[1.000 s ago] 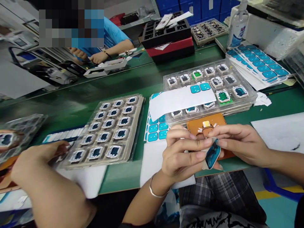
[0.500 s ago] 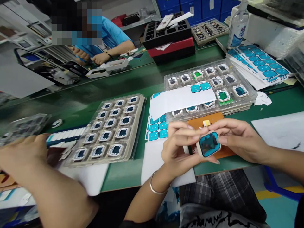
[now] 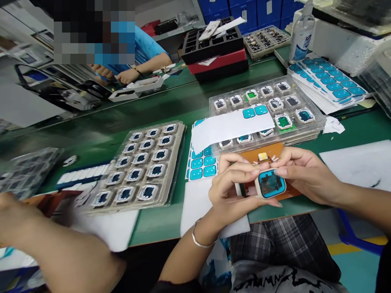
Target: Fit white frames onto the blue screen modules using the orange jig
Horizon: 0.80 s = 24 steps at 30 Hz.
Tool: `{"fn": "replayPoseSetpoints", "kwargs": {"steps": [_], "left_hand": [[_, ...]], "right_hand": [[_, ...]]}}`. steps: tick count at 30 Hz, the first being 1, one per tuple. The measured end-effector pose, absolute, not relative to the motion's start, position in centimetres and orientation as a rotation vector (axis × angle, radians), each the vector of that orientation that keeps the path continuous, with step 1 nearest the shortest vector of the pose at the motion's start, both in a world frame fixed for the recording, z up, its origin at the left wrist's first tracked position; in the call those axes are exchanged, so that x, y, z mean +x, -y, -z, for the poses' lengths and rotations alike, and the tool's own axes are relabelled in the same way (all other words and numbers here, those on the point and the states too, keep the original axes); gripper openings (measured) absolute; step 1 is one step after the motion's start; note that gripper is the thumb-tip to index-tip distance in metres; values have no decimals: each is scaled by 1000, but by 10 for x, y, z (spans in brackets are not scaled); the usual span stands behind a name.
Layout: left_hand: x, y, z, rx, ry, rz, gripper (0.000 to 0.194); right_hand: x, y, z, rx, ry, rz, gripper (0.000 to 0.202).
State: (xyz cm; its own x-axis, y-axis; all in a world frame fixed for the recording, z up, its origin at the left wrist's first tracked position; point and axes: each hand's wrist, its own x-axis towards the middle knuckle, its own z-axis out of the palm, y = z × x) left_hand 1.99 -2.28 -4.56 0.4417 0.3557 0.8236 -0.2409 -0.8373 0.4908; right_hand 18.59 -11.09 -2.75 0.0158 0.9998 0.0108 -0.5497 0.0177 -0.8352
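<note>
Both hands meet over the near edge of the green bench (image 3: 183, 101), sharing one small square case (image 3: 271, 184). The left hand (image 3: 232, 191) has its fingers closed on the case's left side, thumb below and fingertips along the top edge; a thin bangle (image 3: 200, 242) circles that wrist. The right hand (image 3: 305, 175) pinches the case's right side with thumb and forefinger. The case faces up toward the camera, a pale frame with a teal film across its front (what lies under the film is too small to make out). It is held just above an orange jig (image 3: 269, 152), not resting on it.

Behind the jig lies a clear tray (image 3: 317, 118) of similar cases, with a white strip (image 3: 229, 126) bearing two teal stickers laid across it. To the left is a sticker sheet (image 3: 200, 165), partly under the tray, and further left a second tray (image 3: 146, 162) filled with cases. A white foam pad (image 3: 195, 207) lies under the left wrist. More sticker sheets (image 3: 328, 79) are stacked at the far right, beside a pump bottle (image 3: 298, 34).

Another person's arm (image 3: 58, 252) crosses the lower left, blurred. A third person in a blue sleeve (image 3: 143, 42) works across the bench.
</note>
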Motion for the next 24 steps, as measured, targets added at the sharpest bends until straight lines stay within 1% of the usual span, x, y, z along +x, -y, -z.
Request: {"fn": "replayPoseSetpoints", "kwargs": {"steps": [3, 10, 16, 24], "left_hand": [[19, 24, 45, 2134, -124, -1402, 54], [18, 25, 42, 2170, -98, -1388, 50], [19, 26, 42, 2184, -93, -1402, 49], [20, 26, 39, 2209, -97, -1389, 49]], "right_hand": [[187, 111, 26, -783, 772, -1429, 18], [187, 111, 25, -840, 773, -1464, 24], [185, 111, 26, -823, 777, -1459, 24], [188, 112, 27, -876, 840, -1452, 30]]}}
